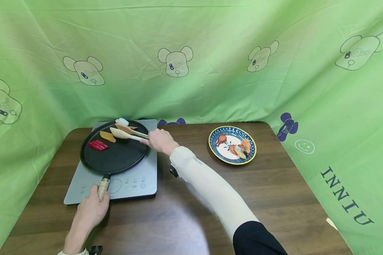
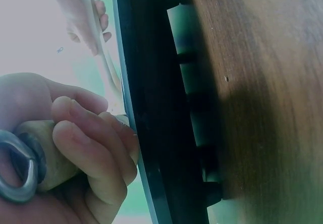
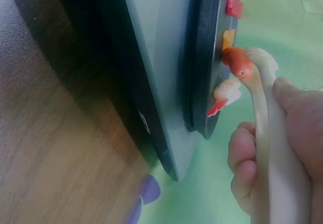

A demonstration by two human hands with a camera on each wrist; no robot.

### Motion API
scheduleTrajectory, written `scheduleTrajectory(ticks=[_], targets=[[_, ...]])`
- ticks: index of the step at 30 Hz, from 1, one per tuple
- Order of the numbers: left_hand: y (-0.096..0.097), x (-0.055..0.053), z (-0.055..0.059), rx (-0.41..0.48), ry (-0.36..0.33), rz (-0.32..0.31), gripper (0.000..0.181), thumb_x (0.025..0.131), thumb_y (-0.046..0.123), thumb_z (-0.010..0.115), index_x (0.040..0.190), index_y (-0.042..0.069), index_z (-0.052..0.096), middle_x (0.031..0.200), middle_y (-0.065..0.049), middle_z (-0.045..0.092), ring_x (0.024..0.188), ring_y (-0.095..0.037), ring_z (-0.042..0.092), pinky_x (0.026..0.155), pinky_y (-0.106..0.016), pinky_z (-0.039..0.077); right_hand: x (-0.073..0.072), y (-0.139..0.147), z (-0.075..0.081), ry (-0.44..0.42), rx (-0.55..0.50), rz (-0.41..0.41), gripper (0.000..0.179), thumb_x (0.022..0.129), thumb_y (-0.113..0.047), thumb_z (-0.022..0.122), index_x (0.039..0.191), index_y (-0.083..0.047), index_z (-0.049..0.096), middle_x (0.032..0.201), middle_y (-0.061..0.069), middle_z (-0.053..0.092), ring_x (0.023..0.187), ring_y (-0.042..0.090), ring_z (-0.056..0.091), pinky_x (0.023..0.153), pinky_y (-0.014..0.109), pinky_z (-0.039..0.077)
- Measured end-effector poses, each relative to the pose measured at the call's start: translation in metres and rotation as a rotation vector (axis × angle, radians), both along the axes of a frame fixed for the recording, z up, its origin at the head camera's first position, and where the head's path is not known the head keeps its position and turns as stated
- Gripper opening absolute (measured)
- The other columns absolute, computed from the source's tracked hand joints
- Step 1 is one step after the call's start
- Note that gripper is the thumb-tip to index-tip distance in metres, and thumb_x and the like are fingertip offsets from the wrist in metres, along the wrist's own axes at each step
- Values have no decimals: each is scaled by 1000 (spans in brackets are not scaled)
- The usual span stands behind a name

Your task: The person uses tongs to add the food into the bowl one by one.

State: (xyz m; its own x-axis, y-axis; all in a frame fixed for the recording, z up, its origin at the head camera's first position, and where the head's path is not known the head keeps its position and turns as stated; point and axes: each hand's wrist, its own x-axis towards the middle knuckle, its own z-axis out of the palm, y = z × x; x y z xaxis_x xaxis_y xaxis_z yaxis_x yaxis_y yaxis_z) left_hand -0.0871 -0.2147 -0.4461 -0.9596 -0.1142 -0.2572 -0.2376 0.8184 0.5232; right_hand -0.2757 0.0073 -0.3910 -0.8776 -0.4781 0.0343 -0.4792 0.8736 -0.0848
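Observation:
My left hand point(image 1: 92, 209) grips the wooden handle point(image 1: 103, 187) of a black flat pan point(image 1: 121, 159); in the left wrist view its fingers point(image 2: 86, 153) curl round the handle, which ends in a metal ring point(image 2: 22, 176). Light-coloured tongs point(image 1: 127, 134) are in my right hand point(image 1: 161, 141), their tips over the pan. Close up in the right wrist view, an orange-red food piece point(image 3: 238, 63) sits at the tips of the tongs. In the pan lie a red piece point(image 1: 98, 145) and a yellow-orange piece point(image 1: 107, 136), with a whitish piece point(image 1: 122, 122) at the far rim.
Under the pan is a grey induction cooker point(image 1: 137, 191) on the wooden table point(image 1: 178, 212). A blue-patterned plate point(image 1: 214, 150) with several food pieces stands to the right. Green cloth point(image 1: 210, 95) hangs behind and at both sides.

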Motion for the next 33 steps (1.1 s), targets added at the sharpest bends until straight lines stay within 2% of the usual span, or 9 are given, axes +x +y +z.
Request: scheduleTrajectory(ticks=[6,14,20,30,33], targets=[[0,0,0,-2,-1,3,52,97,30,35,130,-8,21,70,-15,46,53,-25,46,46,-36,36,3,3,4,4,-22,-14,51,94,-58,40,72,-15,57,68,1,55,58,16,53,52,32,44],[0,0,0,-2,5,3,52,97,30,35,131,-7,21,70,-15,45,54,-25,46,46,-36,36,10,4,21,44,-61,-34,50,93,-60,40,77,-15,55,68,0,55,59,17,54,54,34,45],[1,0,0,4,-10,4,54,97,31,35,132,-8,20,72,-16,46,55,-25,47,47,-36,36,15,12,27,-8,-65,-45,50,93,-61,40,82,-14,54,70,1,54,59,18,54,54,33,44],[0,2,1,30,-9,-11,58,97,33,33,134,-9,19,69,-14,46,52,-24,47,45,-36,37,23,60,31,-83,-103,-59,50,95,-58,36,87,-13,54,71,3,53,58,20,53,52,35,42],[-1,2,2,23,-11,-13,58,97,34,33,134,-8,20,70,-14,47,52,-24,47,45,-36,37,26,76,33,-102,-107,-82,49,93,-60,40,89,-14,54,72,3,54,60,20,54,53,35,42]])
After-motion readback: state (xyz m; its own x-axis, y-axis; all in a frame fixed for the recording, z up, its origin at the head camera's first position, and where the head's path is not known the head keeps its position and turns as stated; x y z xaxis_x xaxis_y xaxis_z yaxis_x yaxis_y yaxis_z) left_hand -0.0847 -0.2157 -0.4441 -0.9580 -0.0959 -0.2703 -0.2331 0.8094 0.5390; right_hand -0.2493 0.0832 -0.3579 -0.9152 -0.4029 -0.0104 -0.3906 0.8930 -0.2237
